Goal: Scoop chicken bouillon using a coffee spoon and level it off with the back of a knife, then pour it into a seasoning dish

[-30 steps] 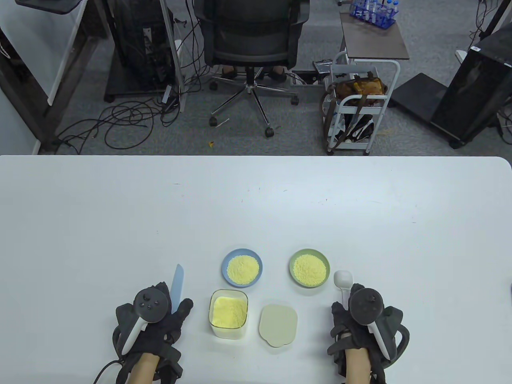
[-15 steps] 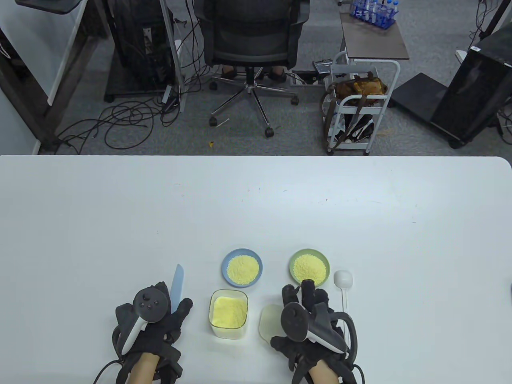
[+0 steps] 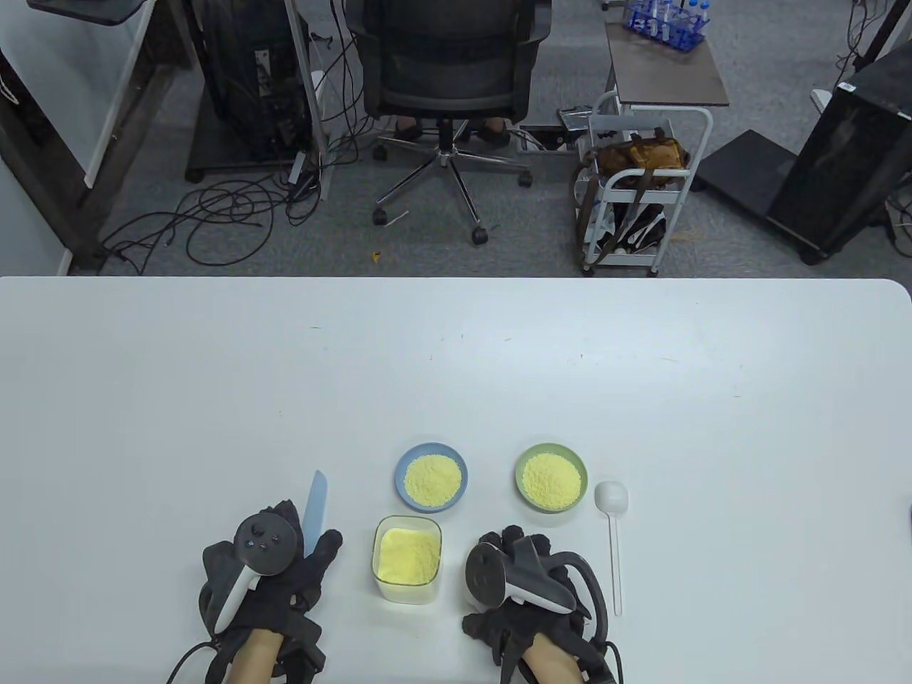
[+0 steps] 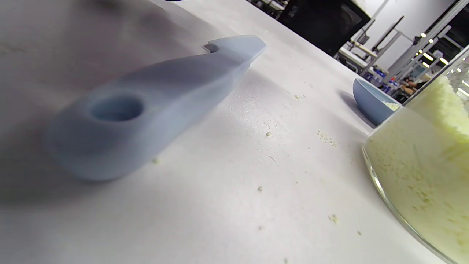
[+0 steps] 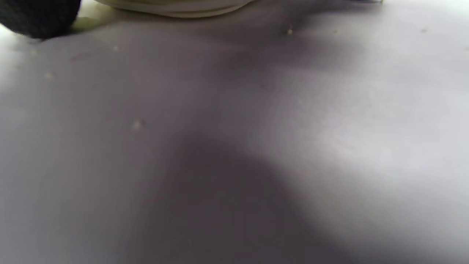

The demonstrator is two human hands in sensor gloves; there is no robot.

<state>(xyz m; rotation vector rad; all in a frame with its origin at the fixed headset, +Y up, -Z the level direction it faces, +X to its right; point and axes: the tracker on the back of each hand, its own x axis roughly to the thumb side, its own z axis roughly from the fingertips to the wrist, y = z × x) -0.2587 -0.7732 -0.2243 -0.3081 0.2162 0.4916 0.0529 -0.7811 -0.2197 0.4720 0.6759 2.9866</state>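
Note:
A clear container (image 3: 407, 557) of yellow chicken bouillon stands near the front edge. Behind it are a blue dish (image 3: 431, 477) and a green seasoning dish (image 3: 551, 477), both holding yellow granules. The white coffee spoon (image 3: 614, 531) lies free on the table right of the green dish. My left hand (image 3: 274, 563) rests over the blue knife (image 3: 315, 507); in the left wrist view its handle (image 4: 121, 113) lies on the table with no finger round it. My right hand (image 3: 520, 581) covers the beige lid (image 5: 176, 7), its fingers curled over the lid's far edge and one fingertip (image 5: 36, 18) at the rim.
Loose granules speckle the white table (image 3: 456, 370) around the container (image 4: 421, 172). The blue dish (image 4: 370, 101) is close behind it. Beyond the table's far edge are an office chair (image 3: 445, 78) and a white cart (image 3: 641, 185).
My right hand left the spoon, swung left past the green dish and came down on the lid, hiding it. The spoon now lies alone. My left hand stayed put.

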